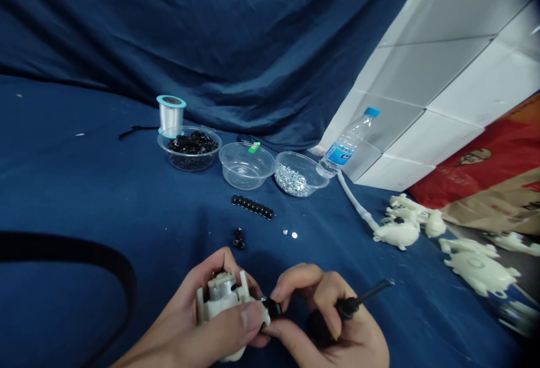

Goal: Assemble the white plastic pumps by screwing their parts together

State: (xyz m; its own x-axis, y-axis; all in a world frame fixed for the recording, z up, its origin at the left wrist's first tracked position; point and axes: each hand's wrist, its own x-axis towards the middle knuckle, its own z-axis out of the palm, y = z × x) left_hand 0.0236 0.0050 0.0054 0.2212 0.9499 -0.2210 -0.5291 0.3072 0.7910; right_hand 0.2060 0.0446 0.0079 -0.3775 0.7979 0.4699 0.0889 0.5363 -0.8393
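Note:
My left hand (pixel 202 323) is closed round a small white plastic housing with a silver motor (pixel 223 295) in it, near the bottom of the view. My right hand (pixel 333 328) grips a black-handled screwdriver (pixel 358 300) in its palm, shaft pointing up to the right. The thumb and forefinger of that hand pinch a small black part (pixel 272 307) against the housing's right side. Both hands hover just above the blue cloth (pixel 84 188).
Three clear bowls stand ahead: black beads (pixel 189 146), empty (pixel 247 165), silver bits (pixel 297 176). A thread spool (pixel 171 112), a lying water bottle (pixel 348 143), a row of black beads (pixel 252 206), white plastic toy parts (pixel 400 227) and a red paper bag (pixel 493 176) lie around.

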